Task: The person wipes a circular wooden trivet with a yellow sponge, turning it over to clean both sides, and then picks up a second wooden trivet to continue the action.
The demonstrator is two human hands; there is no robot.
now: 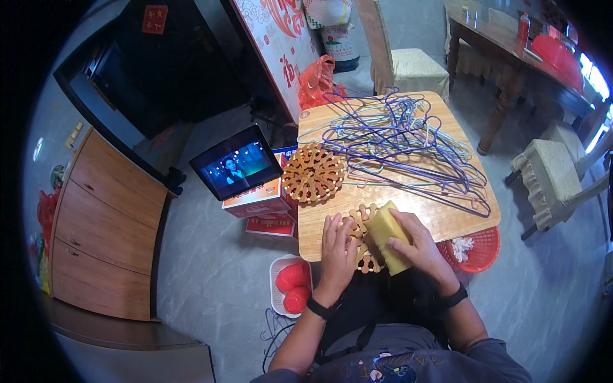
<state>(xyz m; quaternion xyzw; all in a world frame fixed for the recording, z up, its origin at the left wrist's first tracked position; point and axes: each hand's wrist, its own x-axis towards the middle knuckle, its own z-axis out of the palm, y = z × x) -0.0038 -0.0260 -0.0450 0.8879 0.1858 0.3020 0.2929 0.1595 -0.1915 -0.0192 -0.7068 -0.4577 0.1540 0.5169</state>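
In my right hand is a yellow sponge-like block, its thumb on the near face and its fingers over the top. The block lies against a wooden lattice trivet at the table's near edge, hiding much of it. My left hand grips the left side of this trivet with bent fingers; its thumb is hard to make out. Just beyond my left hand sits a second, round trivet of brown wooden pieces with pale tips.
A tangled heap of purple and pale blue hangers covers the far part of the wooden table. Left of it, a tablet stands on boxes. Baskets stand below: a white one left, a red one right.
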